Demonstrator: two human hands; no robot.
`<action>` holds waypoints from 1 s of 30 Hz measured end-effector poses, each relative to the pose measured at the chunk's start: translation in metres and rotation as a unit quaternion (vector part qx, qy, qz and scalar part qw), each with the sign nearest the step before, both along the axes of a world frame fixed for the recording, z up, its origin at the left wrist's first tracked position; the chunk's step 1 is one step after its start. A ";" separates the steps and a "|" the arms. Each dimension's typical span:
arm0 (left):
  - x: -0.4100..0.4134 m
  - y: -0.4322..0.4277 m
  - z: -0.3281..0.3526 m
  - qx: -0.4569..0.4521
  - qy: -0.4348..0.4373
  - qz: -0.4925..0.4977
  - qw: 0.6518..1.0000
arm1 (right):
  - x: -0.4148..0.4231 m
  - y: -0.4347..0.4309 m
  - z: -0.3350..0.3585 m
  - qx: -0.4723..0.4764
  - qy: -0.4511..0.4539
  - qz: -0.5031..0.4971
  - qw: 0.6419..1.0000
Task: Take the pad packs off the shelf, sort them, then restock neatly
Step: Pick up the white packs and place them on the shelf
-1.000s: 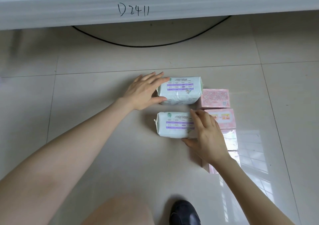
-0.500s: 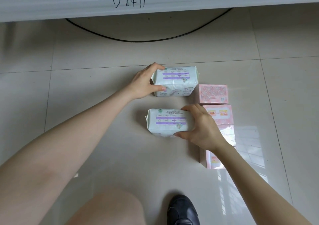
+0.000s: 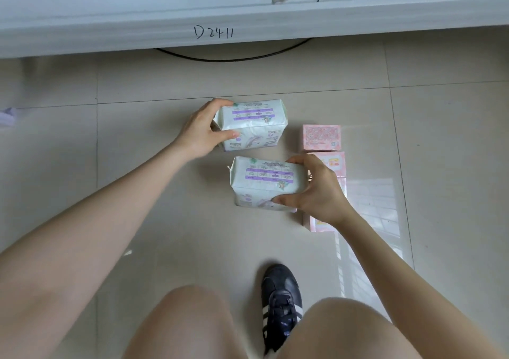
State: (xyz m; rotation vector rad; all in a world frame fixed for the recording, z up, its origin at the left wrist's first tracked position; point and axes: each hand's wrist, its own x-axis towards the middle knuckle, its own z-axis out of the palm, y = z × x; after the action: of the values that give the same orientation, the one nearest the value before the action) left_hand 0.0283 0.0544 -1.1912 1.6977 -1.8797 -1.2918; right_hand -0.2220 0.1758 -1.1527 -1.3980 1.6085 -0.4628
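The left hand [image 3: 202, 132] grips the left end of the far white pack [image 3: 256, 123], thumb on its near face and fingers curled over the top. The right hand [image 3: 321, 190] grips the right end of the near white pack [image 3: 264, 183] in the same way. Both packs lie with the long axis left to right, parallel to the front edge of the shelf [image 3: 165, 14], one behind the other and apart. The shelf stands ahead of both hands, so restocking looks like a plain carry forward and up, with no turning of either pack. The left hand and its pack are nearer the shelf and would go in first. The pink packs [image 3: 321, 137] lie in a column on the floor [image 3: 440, 138], just right of the right hand and partly hidden by it
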 end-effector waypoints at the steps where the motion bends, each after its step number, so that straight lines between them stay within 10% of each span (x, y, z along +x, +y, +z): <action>1: 0.002 0.003 0.011 0.002 0.000 0.009 1.000 | 0.001 0.001 0.011 0.004 -0.003 -0.004 1.000; 30: 0.045 0.091 0.505 0.019 0.050 0.114 0.992 | 0.005 0.046 0.477 0.035 -0.058 0.011 0.998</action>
State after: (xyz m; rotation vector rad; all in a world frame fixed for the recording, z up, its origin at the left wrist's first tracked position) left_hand 0.0730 0.1451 -0.6862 1.7717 -1.5631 -1.3031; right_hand -0.2174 0.2215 -0.6758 -1.3109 1.5010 -0.4610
